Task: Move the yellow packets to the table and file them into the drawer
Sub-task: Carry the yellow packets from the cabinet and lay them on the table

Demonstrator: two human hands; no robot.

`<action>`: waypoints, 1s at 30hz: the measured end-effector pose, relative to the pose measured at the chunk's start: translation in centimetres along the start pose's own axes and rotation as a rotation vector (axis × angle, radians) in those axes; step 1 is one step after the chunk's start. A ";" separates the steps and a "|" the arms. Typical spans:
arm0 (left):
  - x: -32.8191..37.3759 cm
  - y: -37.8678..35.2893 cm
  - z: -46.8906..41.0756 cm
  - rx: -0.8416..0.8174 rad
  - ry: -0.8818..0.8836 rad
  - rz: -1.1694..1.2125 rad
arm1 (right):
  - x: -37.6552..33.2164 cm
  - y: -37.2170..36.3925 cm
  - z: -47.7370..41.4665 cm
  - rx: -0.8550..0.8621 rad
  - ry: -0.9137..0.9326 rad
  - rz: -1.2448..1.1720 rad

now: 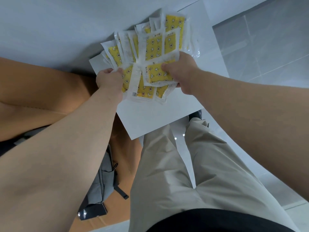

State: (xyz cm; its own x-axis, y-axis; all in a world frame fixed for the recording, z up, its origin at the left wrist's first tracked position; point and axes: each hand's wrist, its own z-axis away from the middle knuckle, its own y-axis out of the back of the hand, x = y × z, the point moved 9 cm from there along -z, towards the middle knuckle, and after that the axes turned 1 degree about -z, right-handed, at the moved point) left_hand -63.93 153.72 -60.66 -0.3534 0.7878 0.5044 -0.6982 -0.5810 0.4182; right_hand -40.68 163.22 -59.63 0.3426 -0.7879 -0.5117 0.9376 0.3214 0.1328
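Left of the white counter (pixel 150 118): brown cardboard box (pixel 33 97). Over the counter's far half: fanned sheaf of yellow packets (pixel 153 47), loose and slick-looking; resting on the counter or held just clear, cannot tell. Likely to slide apart and spill off the counter's edge if tilted or squeezed unevenly. Left hand (pixel 109 79) at the sheaf's near-left corner, grip curled tight on it. Right hand (pixel 182 72) at near-right, thumb on top, grip closed over several packets.

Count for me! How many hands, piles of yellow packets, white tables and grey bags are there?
Hands: 2, left hand and right hand
Piles of yellow packets: 1, held by both hands; the packets overlap too much to count singly
White table: 1
Grey bag: 1
Total: 5
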 end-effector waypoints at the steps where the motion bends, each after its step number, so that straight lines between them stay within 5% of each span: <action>1: 0.1 -0.1 0.3 -0.018 0.033 0.012 | -0.1 0.2 0.2 0.007 0.006 0.011; 13: 0.1 -2.1 1.0 -0.108 0.177 -0.025 | 0.4 0.8 -0.3 0.029 -0.022 -0.041; 16: 1.1 -1.6 1.1 -0.090 0.080 -0.227 | 0.3 1.4 0.3 0.029 -0.047 -0.063; 19: 2.7 -0.4 3.0 -0.020 -0.146 -0.755 | 0.0 2.3 1.8 0.033 -0.057 -0.067; 24: 3.8 2.3 5.8 -0.004 -0.211 -0.847 | -1.0 3.8 5.6 0.018 -0.059 -0.068; 26: 4.5 3.7 7.4 -0.022 -0.222 -0.777 | -1.6 4.6 7.3 0.014 -0.054 -0.070; 28: 4.5 4.7 9.1 -0.057 -0.049 -0.289 | -2.2 5.4 9.2 0.011 -0.049 -0.069; 30: 5.5 5.4 10.7 -0.053 -0.030 -0.149 | -2.8 6.4 10.9 0.026 -0.041 -0.069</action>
State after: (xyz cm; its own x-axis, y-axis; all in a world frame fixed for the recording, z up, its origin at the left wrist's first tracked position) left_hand -63.05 152.73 -47.54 -0.2251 0.8576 0.4624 -0.7736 -0.4459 0.4503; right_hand -34.96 161.77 -48.05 0.2788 -0.8289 -0.4849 0.9601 0.2522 0.1208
